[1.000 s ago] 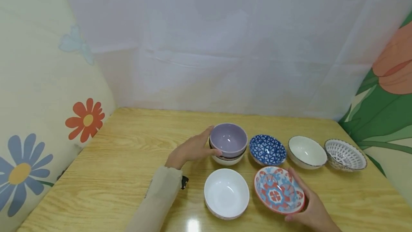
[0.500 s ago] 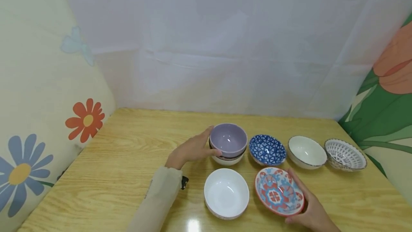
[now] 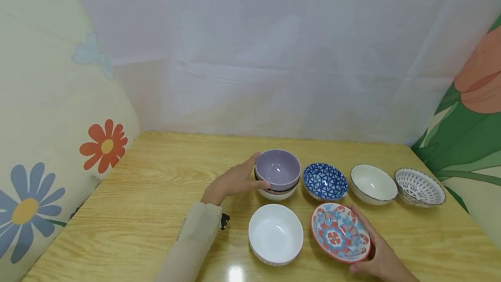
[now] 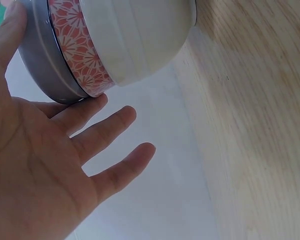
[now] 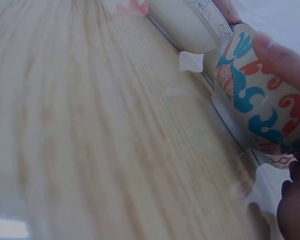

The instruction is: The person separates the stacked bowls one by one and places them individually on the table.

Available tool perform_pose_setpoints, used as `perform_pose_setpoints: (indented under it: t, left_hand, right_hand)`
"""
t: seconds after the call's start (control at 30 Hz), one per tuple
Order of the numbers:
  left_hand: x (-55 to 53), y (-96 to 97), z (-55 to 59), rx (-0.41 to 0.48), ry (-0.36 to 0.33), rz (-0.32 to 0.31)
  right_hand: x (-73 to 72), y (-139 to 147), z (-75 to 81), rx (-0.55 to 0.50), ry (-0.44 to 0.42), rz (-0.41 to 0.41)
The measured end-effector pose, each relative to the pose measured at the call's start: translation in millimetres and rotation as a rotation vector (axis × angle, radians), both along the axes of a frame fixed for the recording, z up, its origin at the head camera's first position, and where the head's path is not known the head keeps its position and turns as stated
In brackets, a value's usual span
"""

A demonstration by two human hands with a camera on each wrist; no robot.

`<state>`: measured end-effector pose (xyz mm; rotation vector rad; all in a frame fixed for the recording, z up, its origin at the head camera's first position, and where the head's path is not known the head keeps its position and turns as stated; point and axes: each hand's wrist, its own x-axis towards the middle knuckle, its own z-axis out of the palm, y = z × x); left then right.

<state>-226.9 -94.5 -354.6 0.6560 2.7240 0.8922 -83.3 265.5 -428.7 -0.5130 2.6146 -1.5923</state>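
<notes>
My left hand (image 3: 232, 182) rests against the left side of a stack of bowls, thumb in front and fingers behind. A purple bowl (image 3: 278, 169) tops the stack. Beneath it the left wrist view shows a red flower-patterned bowl (image 4: 77, 50) and a white bowl (image 4: 140, 45); the ring and little fingers stick out straight, off the stack. At the right, my right hand (image 3: 377, 251) grips a red-and-blue patterned bowl (image 3: 338, 232) by its right side, and the bowl tilts. Part of that hand is cut off in the right wrist view.
A white bowl (image 3: 275, 234) stands before the stack, left of the patterned one. Behind, towards the right, are a blue-and-white bowl (image 3: 325, 182), a dark-rimmed white bowl (image 3: 373, 184) and a grey-patterned bowl (image 3: 420, 187). A white cloth (image 3: 274, 64) hangs behind the wooden table (image 3: 156, 173).
The patterned bowl in my right hand has shifted very slightly right and nearer to me. My left hand and the stack have stayed in place.
</notes>
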Motion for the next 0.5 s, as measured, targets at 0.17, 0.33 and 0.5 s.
perform_pose_setpoints:
  t: [0.17, 0.33, 0.5]
  left_hand:
    - [0.5, 0.1, -1.2, -0.005, -0.014, 0.009]
    - [-0.4, 0.1, -1.7, -0.006, -0.012, 0.015]
    - [-0.9, 1.1, -2.1, -0.011, -0.007, 0.015]
  right_hand:
    - [-1.3, 2.5, 3.9, -0.090, -0.038, 0.035]
    - [-3.2, 3.3, 13.4, -0.094, -0.066, 0.012]
    - [-7.8, 1.8, 21.8, -0.018, -0.010, 0.000]
